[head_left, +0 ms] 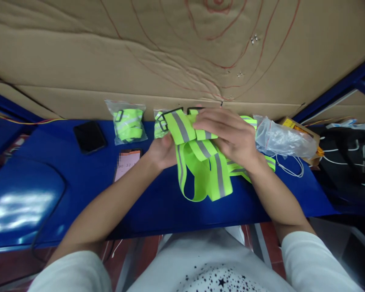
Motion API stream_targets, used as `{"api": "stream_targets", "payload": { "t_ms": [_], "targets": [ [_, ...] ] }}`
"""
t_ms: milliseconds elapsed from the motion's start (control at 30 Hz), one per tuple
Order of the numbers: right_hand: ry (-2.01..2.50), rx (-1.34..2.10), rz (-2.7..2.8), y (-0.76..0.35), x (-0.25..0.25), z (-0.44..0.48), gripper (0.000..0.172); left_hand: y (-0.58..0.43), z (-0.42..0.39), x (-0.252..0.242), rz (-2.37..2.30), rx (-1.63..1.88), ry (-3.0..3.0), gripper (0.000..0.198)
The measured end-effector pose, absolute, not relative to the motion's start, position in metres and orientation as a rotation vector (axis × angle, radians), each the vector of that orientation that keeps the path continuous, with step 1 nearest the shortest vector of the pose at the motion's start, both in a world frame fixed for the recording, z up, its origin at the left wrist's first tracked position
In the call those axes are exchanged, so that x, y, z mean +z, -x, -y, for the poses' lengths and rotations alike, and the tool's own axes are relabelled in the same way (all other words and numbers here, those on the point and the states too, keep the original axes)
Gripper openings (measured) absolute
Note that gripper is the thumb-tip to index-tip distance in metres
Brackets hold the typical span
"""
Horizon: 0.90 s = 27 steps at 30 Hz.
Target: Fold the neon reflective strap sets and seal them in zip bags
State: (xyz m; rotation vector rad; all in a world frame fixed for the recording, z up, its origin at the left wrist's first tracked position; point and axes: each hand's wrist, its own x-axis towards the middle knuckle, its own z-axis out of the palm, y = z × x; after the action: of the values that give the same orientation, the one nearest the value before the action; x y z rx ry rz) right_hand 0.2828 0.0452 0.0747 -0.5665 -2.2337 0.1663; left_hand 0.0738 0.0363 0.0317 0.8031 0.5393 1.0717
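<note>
Both my hands hold a neon-yellow reflective strap with a grey stripe above the blue table. My left hand grips its left part, the thumb against the band. My right hand is closed over the upper folds, near a black buckle edge. Loops of the strap hang down below the hands. Behind my right hand, more yellow straps lie on the table, partly hidden by my wrist. A clear bag with yellow strap inside stands just behind my left hand, mostly covered.
Another bagged strap lies at the back, beside a black phone. A lit phone lies near my left forearm. Clear plastic bags, a cardboard box and a white cable are at right. A cardboard wall rises behind.
</note>
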Motion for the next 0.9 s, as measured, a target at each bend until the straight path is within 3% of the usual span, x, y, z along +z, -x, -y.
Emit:
{"api": "stream_targets", "payload": {
  "t_ms": [167, 333, 533, 733, 900],
  "targets": [
    [0.393, 0.309, 2.318, -0.291, 0.077, -0.055, 0.047, -0.075, -0.037, 0.045, -0.542, 1.150, -0.793, 0.047],
    [0.472, 0.732, 2.282, -0.311, 0.093, -0.058, 0.045, -0.076, -0.036, 0.049, -0.684, 0.976, -0.835, 0.063],
    [0.462, 0.874, 2.265, -0.299, 0.084, -0.063, 0.072, -0.079, -0.028, 0.046, -0.726, 0.930, -0.969, 0.077],
    [0.652, 0.772, 2.167, -0.292, 0.075, -0.059, 0.061, -0.079, -0.034, 0.041, -0.646, 1.049, -1.059, 0.090],
    [0.687, 0.582, 2.053, -0.290, 0.086, -0.047, 0.047, -0.087, -0.038, 0.030, -0.570, 1.007, -0.925, 0.072]
  ]
}}
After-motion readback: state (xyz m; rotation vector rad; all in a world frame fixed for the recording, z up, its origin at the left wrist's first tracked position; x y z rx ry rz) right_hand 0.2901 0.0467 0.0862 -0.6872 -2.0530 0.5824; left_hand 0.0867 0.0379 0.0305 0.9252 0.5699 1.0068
